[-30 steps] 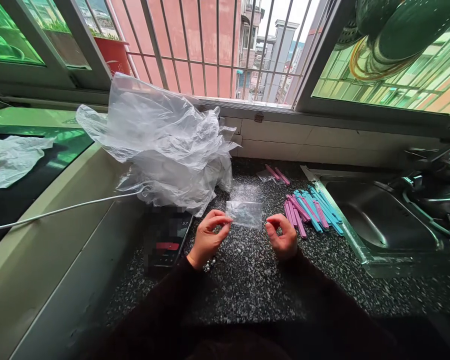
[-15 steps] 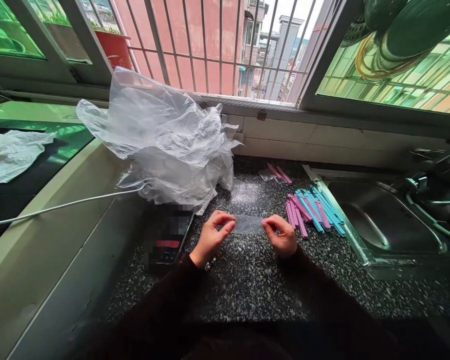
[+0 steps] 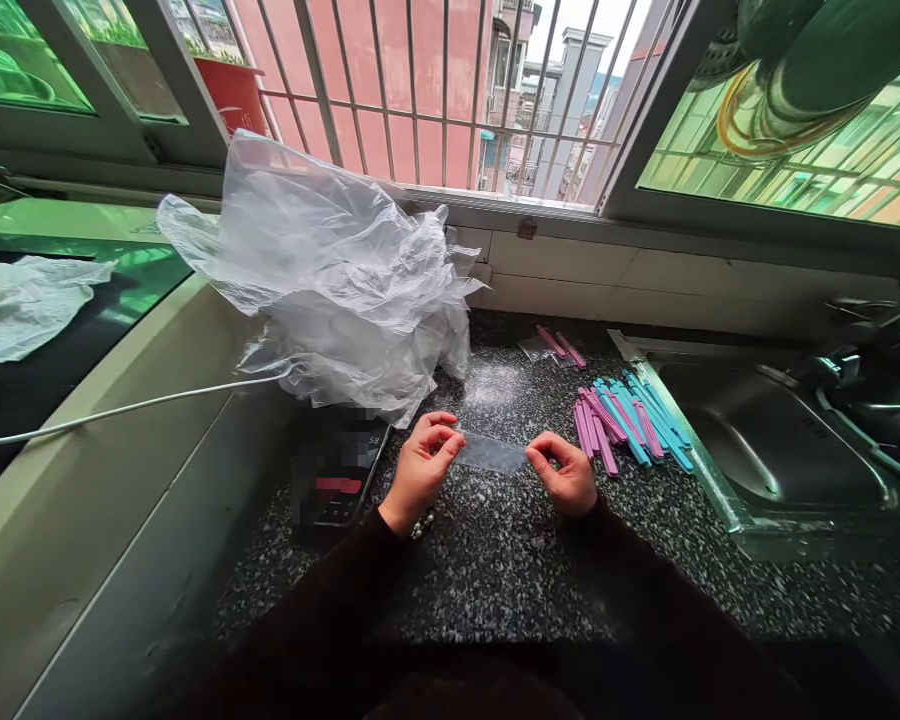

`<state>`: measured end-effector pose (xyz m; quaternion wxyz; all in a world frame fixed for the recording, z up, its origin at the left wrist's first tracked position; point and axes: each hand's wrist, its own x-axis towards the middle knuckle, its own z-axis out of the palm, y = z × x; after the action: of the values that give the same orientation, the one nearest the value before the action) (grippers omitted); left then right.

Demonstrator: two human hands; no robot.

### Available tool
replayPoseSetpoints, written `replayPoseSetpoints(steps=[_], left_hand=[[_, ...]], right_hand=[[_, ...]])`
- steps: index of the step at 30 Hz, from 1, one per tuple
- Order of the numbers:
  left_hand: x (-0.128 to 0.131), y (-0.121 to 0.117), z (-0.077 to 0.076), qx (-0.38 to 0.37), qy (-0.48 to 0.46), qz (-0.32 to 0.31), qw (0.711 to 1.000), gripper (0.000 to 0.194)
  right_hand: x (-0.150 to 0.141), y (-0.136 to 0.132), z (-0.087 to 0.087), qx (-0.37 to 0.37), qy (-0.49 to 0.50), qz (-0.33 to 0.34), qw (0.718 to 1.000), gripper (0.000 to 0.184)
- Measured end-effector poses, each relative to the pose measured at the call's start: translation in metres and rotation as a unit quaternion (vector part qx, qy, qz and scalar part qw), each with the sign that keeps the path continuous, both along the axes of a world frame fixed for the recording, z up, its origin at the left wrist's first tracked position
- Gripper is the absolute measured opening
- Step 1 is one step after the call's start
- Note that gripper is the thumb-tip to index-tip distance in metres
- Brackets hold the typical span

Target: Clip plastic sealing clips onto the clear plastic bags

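Note:
A small clear plastic bag [image 3: 493,452] is stretched between my two hands over the speckled dark countertop [image 3: 495,560]. My left hand [image 3: 426,462] pinches its left end between thumb and fingers. At the opposite end, my right hand [image 3: 565,470] is closed on the bag with thumb and forefinger. Just right of that hand lies a pile of pink strips [image 3: 598,430] and blue strips [image 3: 671,420]. Farther back, two more pink strips [image 3: 561,346] rest by a clear plastic piece [image 3: 534,350].
A big heap of crumpled clear plastic bags [image 3: 345,270] stands at the back left. A phone [image 3: 352,470] lies left of my left hand, and a white cable [image 3: 135,405] runs in from the left. To the right is a metal sink [image 3: 765,430]; a barred window is behind.
The left end of the bag sits slightly higher, so the bag now tilts down to the right. My left hand has shifted a little up; my right hand is nearly unmoved.

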<state>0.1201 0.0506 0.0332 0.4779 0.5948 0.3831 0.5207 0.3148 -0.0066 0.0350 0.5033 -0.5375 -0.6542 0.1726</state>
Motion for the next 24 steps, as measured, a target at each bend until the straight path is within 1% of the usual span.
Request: replayPoseSetpoints(steps=[2,5,7,11,14,17,19,22,24], left_hand=[[-0.0006,0.0013,-0.0004,-0.013,-0.012,0.001,1.0,0.025],[-0.0016,0.0036,-0.0017,-0.041,-0.028,0.009,0.999,0.024],[-0.0017,0.0044,-0.0025,-0.049,-0.033,0.021,0.998,0.024],[-0.0015,0.0051,-0.0028,-0.053,-0.033,0.047,0.997,0.028],[-0.0018,0.0054,-0.0023,-0.059,-0.042,0.063,0.995,0.03],[-0.0018,0.0044,-0.002,-0.061,-0.035,0.047,0.996,0.031],[-0.0008,0.0027,-0.002,-0.061,-0.023,0.02,0.998,0.029],[0.0016,0.0007,-0.0019,-0.065,-0.046,0.0,0.997,0.025],[0.0029,0.0006,-0.0017,-0.074,-0.07,-0.008,0.995,0.029]], right_hand=[[-0.0007,0.0005,-0.0036,-0.03,0.006,0.018,0.999,0.014],[-0.0027,0.0017,-0.0086,-0.055,-0.031,0.044,0.997,0.012],[-0.0045,0.0022,-0.0101,-0.059,-0.064,0.057,0.995,0.013],[-0.0066,0.0018,-0.0092,-0.038,-0.107,0.056,0.992,0.018],[-0.006,0.001,-0.0076,-0.048,-0.088,0.061,0.993,0.015],[-0.0052,0.0005,-0.0073,-0.092,-0.032,0.065,0.993,0.014],[-0.0057,0.0006,-0.0077,-0.113,-0.024,0.08,0.99,0.015],[-0.0076,0.001,-0.0081,-0.116,-0.037,0.106,0.987,0.018],[-0.0088,0.0013,-0.0077,-0.109,-0.026,0.094,0.989,0.019]])
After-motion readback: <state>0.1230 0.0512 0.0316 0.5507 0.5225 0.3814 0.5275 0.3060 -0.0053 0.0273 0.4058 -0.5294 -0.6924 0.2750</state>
